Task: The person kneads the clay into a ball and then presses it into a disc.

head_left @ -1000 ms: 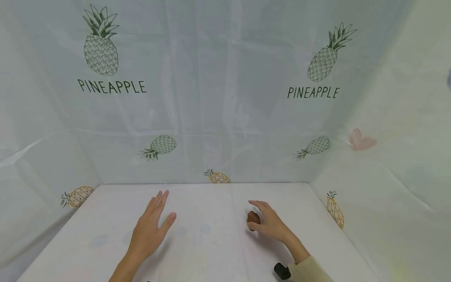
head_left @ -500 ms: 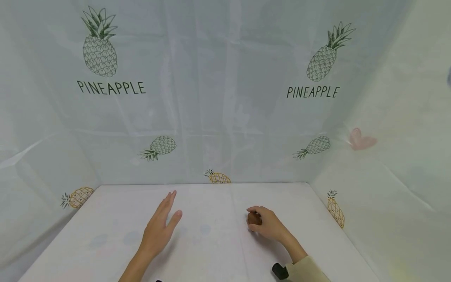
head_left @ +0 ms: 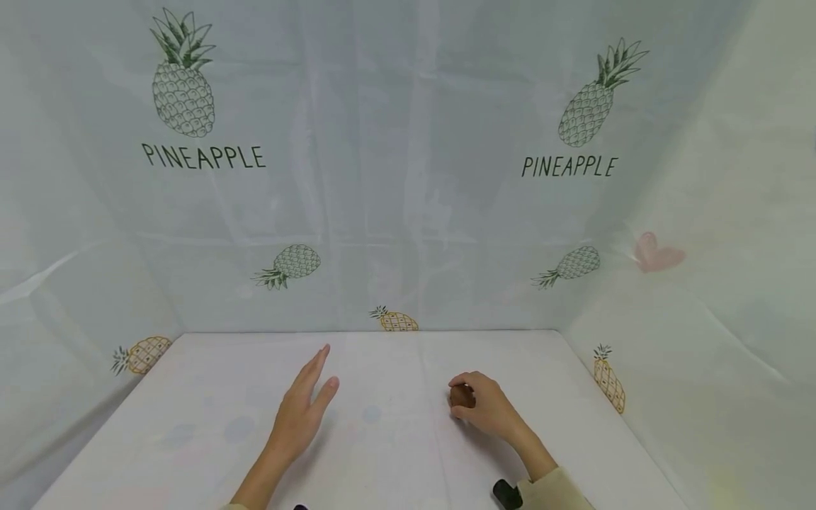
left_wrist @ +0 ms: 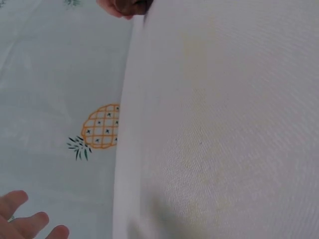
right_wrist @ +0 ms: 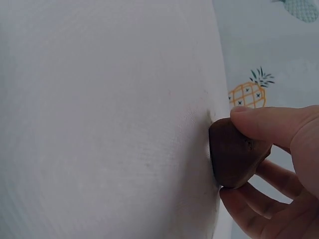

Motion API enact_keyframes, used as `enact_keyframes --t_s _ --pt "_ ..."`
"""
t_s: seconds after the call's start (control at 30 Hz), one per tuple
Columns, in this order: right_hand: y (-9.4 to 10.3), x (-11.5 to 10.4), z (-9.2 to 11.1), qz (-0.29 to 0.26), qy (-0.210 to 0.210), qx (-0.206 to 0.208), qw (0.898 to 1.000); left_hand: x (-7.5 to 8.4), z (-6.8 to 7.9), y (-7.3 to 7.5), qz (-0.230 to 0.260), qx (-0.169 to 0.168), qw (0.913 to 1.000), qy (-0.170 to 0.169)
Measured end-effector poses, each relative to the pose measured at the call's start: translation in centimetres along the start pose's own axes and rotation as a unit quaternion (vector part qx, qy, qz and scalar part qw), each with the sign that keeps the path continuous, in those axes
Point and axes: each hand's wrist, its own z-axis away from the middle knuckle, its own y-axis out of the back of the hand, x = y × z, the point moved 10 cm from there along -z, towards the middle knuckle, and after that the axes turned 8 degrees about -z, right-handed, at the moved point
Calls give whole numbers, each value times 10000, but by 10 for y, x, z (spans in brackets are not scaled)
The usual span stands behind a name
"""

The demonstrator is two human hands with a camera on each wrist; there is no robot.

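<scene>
My right hand (head_left: 487, 405) grips a brown, rounded, stone-like lump (head_left: 462, 397) on the right side of the white table. In the right wrist view the thumb (right_wrist: 269, 124) lies over the top of the brown lump (right_wrist: 234, 154) and the fingers curl under its far side. The lump sits right at the table surface and has a small dark pit near the thumb. My left hand (head_left: 299, 418) is held over the table left of the middle, holding nothing, its fingers straight and the thumb apart. In the left wrist view its fingertips (left_wrist: 35, 224) show at the lower left corner.
The white table (head_left: 382, 453) spans the foreground. Behind it and along both sides hangs a pale cloth (head_left: 395, 177) printed with pineapples. A black wrist-camera mount (head_left: 507, 494) sits by the right cuff.
My left hand has drifted right over the table. The right fingers have closed in from loosely around the brown lump to gripping it; the lump stays in nearly the same spot.
</scene>
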Motion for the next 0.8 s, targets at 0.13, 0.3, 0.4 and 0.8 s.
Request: enact_keyframes --t_s 0.13,0.3,0.4,0.8 --pt "1 -3 0 182 40 77 9998 -2 -2 -3 276 -36 9995 138" --pt "2 -9 0 317 47 164 9994 -7 -4 -7 636 -137 9970 411" --pt "1 -12 0 423 39 199 9989 -9 -4 -10 988 -201 9937 496" --pt "-1 -24 3 873 237 381 9952 -8 -9 -19 2107 -315 9755 547"
